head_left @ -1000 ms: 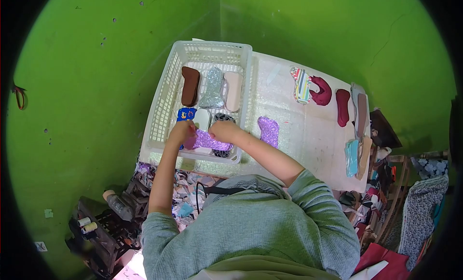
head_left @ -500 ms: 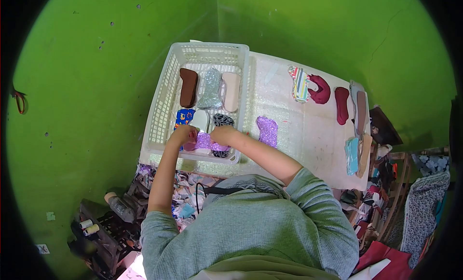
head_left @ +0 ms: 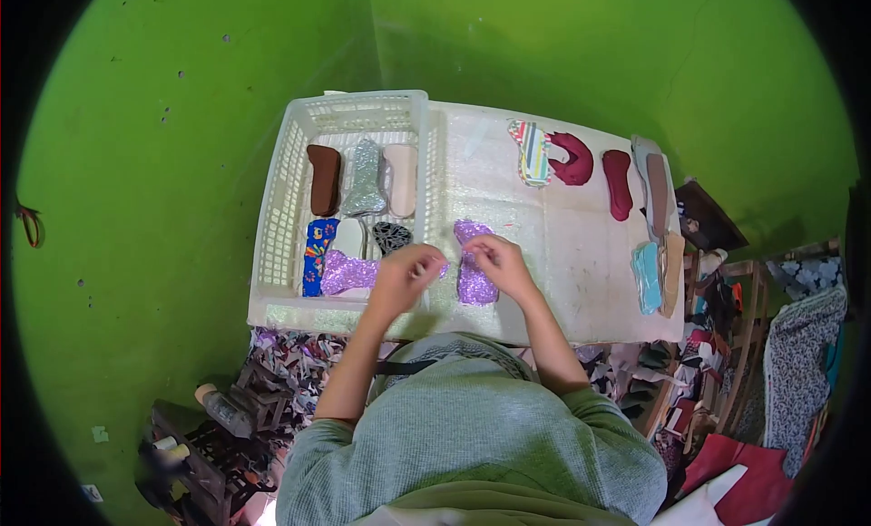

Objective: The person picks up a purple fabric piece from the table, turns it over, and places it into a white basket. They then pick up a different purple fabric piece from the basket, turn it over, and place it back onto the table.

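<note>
A stack of purple glittery sock-shaped cutouts lies on the table just right of the crate. My right hand is over this stack, thumb and forefinger pinched at its upper part. My left hand hangs over the crate's right rim, fingers loosely curled with a gap between thumb and forefinger. A small purple patch shows by its fingertips. Inside the crate, another purple glittery cutout lies sideways, partly over a blue patterned cutout. Above it are a white cutout and a black-and-white patterned one.
The white plastic crate also holds brown, silver glitter and cream cutouts. Striped, maroon and turquoise pieces lie on the white table. Fabric scraps cover the floor below.
Both hands have moved right, away from the purple cutout, which now lies in the crate. My right hand has reached the purple stack on the table. The whole view has shifted slightly.
</note>
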The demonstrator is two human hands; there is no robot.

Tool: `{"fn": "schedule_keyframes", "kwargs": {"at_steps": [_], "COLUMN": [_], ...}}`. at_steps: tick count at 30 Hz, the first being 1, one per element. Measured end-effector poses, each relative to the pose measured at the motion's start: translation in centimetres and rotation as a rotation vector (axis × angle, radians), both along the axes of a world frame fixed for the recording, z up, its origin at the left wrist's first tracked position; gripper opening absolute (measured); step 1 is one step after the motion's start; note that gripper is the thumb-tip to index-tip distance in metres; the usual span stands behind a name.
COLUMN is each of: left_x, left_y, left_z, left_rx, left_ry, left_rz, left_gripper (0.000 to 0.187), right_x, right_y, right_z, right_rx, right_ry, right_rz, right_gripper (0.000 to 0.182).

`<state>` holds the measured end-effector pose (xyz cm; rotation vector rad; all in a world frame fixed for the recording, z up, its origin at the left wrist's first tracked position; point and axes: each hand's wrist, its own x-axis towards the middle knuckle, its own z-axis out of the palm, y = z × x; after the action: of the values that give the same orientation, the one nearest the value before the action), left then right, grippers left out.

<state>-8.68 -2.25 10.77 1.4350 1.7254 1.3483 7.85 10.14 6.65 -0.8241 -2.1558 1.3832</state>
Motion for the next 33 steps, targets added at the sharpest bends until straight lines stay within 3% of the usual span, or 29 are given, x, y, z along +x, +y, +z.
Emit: {"fn": "schedule_keyframes", "kwargs": {"at_steps": [6,8,9,10,12,13,17,22,27,29,33], "left_x": [6.9,7.8,7.9,8.1,8.8,8.9,9.4,9.0,9.2,9.4,9.4], "left_y": [2.2,2.6,2.7,2.8,2.8,2.8,2.9,3.2,3.1,2.9,2.8], "left_z": [-6.0,-9.1,-10.1,-11.0,-12.3,-12.7,-13.9,-14.6,-13.6,-13.5,-13.8], "left_rx": [-0.065,-0.023,-0.154,-0.153,-0.079,-0.215,-0.228,-0.143,-0.192,-0.234,-0.148], "left_ry": [0.000,0.174,0.254,0.255,0.522,0.510,0.540,0.477,0.403,0.348,0.341], "left_rz": [-0.285,-0.313,-0.353,-0.362,-0.243,-0.288,-0.281,-0.292,-0.218,-0.184,-0.171], "left_gripper": [0.013,0.023,0.038,0.038,0.049,0.057,0.057,0.031,0.020,0.020,0.018], "right_x": [7.1,8.5,9.0,9.2,9.7,9.9,10.6,10.8,10.2,9.8,9.1], "right_y": [-0.3,-0.6,-0.8,-0.9,-1.1,-1.1,-1.0,-0.9,-0.5,-0.3,-0.1], "right_z": [-3.9,-4.5,-4.5,-4.4,-4.1,-3.9,-3.8,-5.0,-6.6,-7.2,-8.6], "right_rx": [-0.092,-0.085,-0.085,-0.078,-0.071,-0.059,-0.046,-0.042,-0.092,-0.288,-0.428], "right_ry": [-0.026,-0.029,-0.030,-0.046,-0.062,-0.071,-0.093,-0.109,-0.137,-0.284,-0.258], "right_rz": [-0.215,-0.250,-0.259,-0.261,-0.269,-0.251,-0.199,-0.132,-0.094,-0.108,-0.046], "right_gripper": [0.017,0.017,0.017,0.017,0.017,0.017,0.016,0.016,0.015,0.016,0.018]}}
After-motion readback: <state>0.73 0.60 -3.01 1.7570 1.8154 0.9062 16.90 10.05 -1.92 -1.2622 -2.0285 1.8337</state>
